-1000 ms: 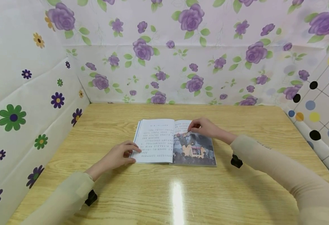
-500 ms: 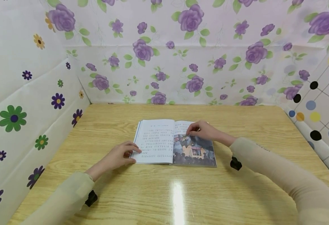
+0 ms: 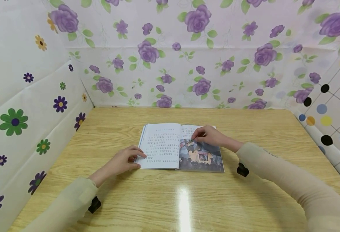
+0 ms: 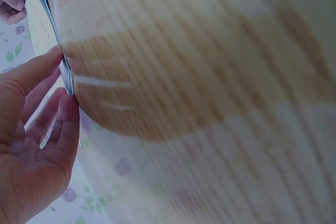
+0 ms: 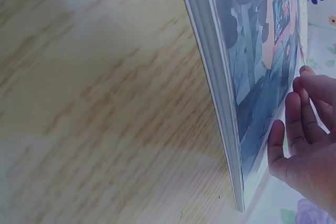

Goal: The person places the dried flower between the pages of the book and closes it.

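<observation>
An open picture book (image 3: 162,145) lies on the wooden table, with printed text on its left page and text above a dark illustration (image 3: 200,159) on its right page. My left hand (image 3: 126,159) holds the book's lower left corner, fingers bent over the page and thumb at the edge. In the left wrist view, that hand's fingertips (image 4: 68,98) meet the stacked page edges. Above the illustration, my right hand (image 3: 209,135) pinches a small, thin object (image 3: 191,141) between thumb and forefinger. What kind of object it is cannot be made out.
The wooden table (image 3: 146,199) extends around the book. A purple-flowered sheet (image 3: 184,71) hangs behind it, with a flower-patterned sheet (image 3: 39,112) on the left and a dotted one (image 3: 332,106) on the right. Each wrist wears a small black device (image 3: 94,204).
My right hand has shifted slightly left and toward me over the right page, bringing the thin object onto the illustration. The left hand and the book stay in place.
</observation>
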Tool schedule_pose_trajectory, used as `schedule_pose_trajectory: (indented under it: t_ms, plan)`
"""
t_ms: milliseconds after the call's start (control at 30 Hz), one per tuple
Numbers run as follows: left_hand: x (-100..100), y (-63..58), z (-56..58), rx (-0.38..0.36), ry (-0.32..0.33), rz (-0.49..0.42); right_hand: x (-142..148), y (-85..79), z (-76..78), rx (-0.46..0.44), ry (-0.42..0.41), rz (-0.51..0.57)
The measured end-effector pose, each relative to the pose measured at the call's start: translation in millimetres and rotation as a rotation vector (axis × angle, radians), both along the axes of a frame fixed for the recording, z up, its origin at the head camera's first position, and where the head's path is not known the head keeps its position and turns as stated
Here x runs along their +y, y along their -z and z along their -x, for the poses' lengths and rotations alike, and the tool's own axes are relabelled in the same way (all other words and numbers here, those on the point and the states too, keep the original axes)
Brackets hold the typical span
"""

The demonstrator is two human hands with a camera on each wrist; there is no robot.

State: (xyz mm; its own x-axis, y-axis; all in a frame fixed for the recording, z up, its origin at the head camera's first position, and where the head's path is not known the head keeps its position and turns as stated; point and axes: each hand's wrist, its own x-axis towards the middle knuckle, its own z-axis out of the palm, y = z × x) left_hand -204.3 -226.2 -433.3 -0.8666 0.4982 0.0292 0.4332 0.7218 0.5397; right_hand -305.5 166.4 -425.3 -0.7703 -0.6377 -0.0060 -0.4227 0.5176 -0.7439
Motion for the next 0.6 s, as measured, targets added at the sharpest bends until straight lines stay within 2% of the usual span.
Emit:
schedule_pose_trajectory:
  t_ms: [300, 600]
  plan:
    - [0.4, -0.9, -0.3, -0.004, -0.002, 0.002, -2.1, -0.5, -1.2, 0.036, 0.003, 0.012]
    - [0.7, -1.4, -1.0, 0.001, -0.004, 0.007, -3.6, 1.3, -0.5, 0.023, 0.032, -0.009]
